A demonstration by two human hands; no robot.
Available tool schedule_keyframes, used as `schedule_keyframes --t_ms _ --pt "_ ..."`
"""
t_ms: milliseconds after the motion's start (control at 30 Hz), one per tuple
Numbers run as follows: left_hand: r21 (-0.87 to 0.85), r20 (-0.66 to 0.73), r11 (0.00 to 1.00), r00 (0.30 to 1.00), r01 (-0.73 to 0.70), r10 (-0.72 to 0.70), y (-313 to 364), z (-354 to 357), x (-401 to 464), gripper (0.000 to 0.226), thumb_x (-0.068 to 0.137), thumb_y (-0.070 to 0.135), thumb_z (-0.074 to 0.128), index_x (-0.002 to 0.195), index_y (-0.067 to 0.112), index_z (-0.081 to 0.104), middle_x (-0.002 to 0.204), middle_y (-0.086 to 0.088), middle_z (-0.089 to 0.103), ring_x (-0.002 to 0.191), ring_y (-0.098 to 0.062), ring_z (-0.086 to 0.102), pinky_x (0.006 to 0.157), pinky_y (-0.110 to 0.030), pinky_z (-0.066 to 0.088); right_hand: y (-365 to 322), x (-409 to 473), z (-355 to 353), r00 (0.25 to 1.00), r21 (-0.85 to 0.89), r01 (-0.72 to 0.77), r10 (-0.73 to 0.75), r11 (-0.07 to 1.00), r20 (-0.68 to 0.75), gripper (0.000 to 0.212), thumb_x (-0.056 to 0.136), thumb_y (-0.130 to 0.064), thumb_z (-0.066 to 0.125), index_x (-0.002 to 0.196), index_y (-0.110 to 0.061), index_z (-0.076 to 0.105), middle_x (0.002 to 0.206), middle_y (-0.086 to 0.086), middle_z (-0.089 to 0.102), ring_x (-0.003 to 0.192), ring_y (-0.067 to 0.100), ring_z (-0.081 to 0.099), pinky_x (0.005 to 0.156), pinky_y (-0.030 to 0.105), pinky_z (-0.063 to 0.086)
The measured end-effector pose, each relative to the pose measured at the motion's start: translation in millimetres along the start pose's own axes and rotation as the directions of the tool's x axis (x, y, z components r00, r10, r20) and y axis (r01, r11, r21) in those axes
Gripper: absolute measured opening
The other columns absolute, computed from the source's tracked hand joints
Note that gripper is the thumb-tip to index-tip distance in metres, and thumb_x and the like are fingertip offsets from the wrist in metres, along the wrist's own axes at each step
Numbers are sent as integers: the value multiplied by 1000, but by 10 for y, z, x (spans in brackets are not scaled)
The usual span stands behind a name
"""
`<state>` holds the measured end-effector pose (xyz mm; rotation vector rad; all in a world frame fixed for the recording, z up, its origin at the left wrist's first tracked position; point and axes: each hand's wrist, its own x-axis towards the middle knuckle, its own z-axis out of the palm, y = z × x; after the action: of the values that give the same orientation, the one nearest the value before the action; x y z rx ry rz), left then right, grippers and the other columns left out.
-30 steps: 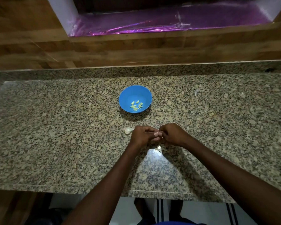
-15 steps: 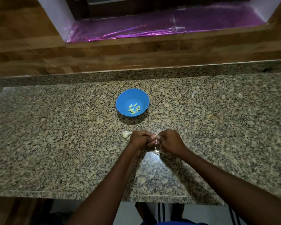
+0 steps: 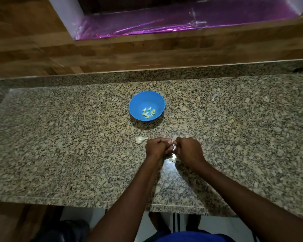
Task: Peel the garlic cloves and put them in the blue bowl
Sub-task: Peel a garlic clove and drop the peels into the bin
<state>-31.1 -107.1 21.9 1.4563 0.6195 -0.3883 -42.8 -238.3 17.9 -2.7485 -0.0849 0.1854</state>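
Head view: I find both hands, left (image 3: pixel 156 147) and right (image 3: pixel 189 148), pinching one clove (image 3: pixel 173 147) between them, the bowl (image 3: pixel 147 106) straight ahead, nearer the left.

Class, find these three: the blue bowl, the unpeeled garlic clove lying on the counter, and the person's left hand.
blue bowl (image 3: pixel 138 103): head view, inner wall.
unpeeled garlic clove (image 3: pixel 139 139): head view, its bulb end.
left hand (image 3: pixel 156 147): head view, back of hand.
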Motion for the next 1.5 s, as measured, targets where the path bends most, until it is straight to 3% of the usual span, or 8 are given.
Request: schedule_keyframes --t_ms 133,300,533,833,967,1067,1200,1500 --pt "-59 -3 994 995 97 -97 -10 -6 -1 6 90 -7 61 88 -6 66 46 -11 56 34 -15 44 46 -24 48 102 -51 109 993 -18 95 -96 995 -68 9 84 -24 72 85 -16 71 71 6 71 67 27 68 58 31 50" --pt "115 -22 991 997 -73 76 -57 -102 1 3 88 -3 70 85 -2 72 63 -17 68 47 -18 63 49 -30 57 84 -16 51 979 606 -190 195 773 58 35 94 -11 58 62 -11 73 55 1 69 48 11 67 47 17 51" --pt "306 126 890 941 -337 314 -43 -174 -20 5 83 8 77 79 7 76 68 -12 73 58 -23 68 62 -44 62 138 63 -28 989 482 -141 98 865 113 29 88 -19 67 61 -11 73 56 2 69 54 16 68 58 33 57" --pt "528 100 590 735 -610 670 -139 -63 -137 13 81 2 71 78 14 75 72 7 71 65 -4 64 64 -23 50 2 69 -111 654 672 -741 243 16 716 24 101 1 43 83 2 60 56 5 54 32 4 39 31 15 29" --pt "394 -31 755 814 -524 580 -193 -32 -181 13 83 2 71 80 13 77 73 4 74 66 -9 69 64 -26 57 -31 20 -185 581 610 -776 192 -160 791 32 104 -2 40 78 1 59 50 2 51 30 2 39 30 12 30" --pt "48 -122 970 963 -237 241 -170 19 -204 14 85 -1 74 79 12 76 69 -4 74 65 -21 72 58 -29 60 -80 -94 -172 772 756 -613 375 229 513 28 98 -5 58 72 2 65 54 6 60 30 4 46 32 14 33" --pt "-128 -97 992 995 -15 3 -150 12 -196 8 87 -1 73 82 6 74 67 -8 73 64 -19 71 58 -28 58 -60 -180 -88 964 494 -231 265 838 2 29 89 -19 72 62 -9 71 49 -6 63 45 -1 57 45 13 39" --pt "-136 -195 989 980 -49 22 -188 54 -253 1 87 3 75 85 3 75 68 -9 73 58 -13 70 49 -21 53 -113 -300 52 970 363 -61 141 930 -198 24 87 -16 71 66 -12 60 58 4 60 56 23 57 54 35 44"
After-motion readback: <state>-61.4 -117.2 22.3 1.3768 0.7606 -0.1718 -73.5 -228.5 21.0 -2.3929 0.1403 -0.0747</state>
